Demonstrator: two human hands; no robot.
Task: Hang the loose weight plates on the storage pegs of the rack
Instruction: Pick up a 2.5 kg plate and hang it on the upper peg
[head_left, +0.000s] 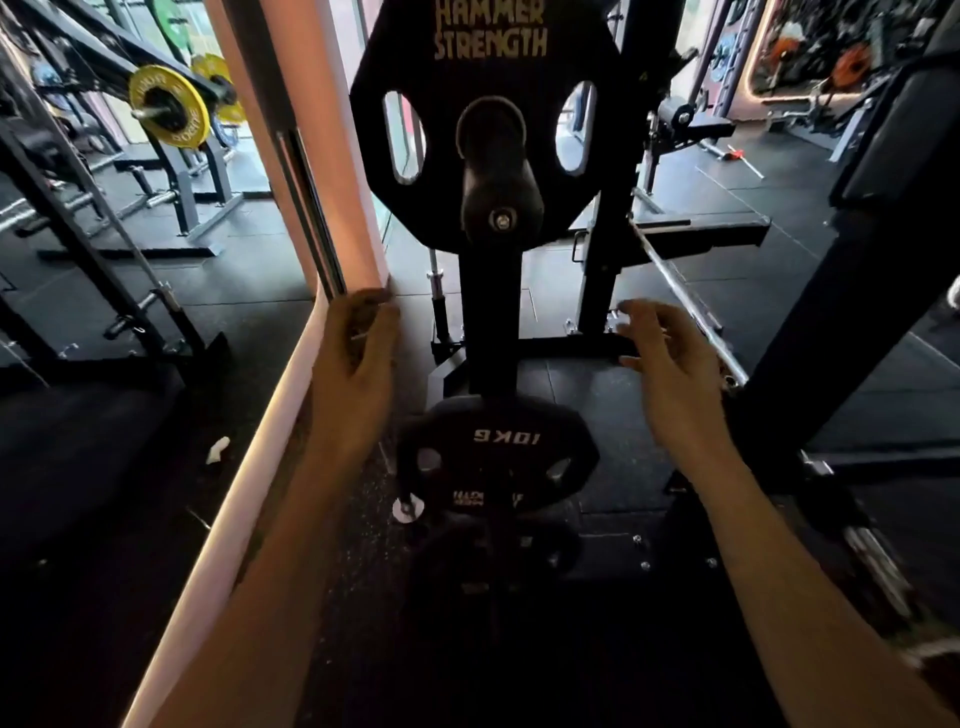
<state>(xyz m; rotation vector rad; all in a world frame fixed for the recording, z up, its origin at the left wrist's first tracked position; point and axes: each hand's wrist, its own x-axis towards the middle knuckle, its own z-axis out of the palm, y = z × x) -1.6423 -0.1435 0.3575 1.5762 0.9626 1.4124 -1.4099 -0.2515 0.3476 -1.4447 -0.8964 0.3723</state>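
The rack's black upright (485, 312) stood dead centre, hemmed on the left by a pale wall edge (332, 208) that ran from far to near, and on the right by a slanting dark beam (852, 291); between them lay a narrow strip of dark rubber floor (597, 395). High on the upright a large plate marked HAMMER STRENGTH (488, 119) hung on a thick peg (500, 192), its top cut off by the frame. Lower and nearer, a 10KG plate (498, 457) sat against the same upright, its lettering upside down from where the person stood; below it something round and dark, perhaps another plate (498, 556), was too dim to make out. A chrome bar (685, 306) slanted across the floor to the right. Both forearms reached forward over the lower plates. The left hand (358, 358) hovered beside the wall edge with fingers loosely curled, holding nothing; whether it touched the wall I could not tell. The right hand (670, 369) hung in the air to the right of the upright, fingers spread and relaxed, empty. In the wall mirror to the far left, yellow plates (169, 106) showed on a bar.
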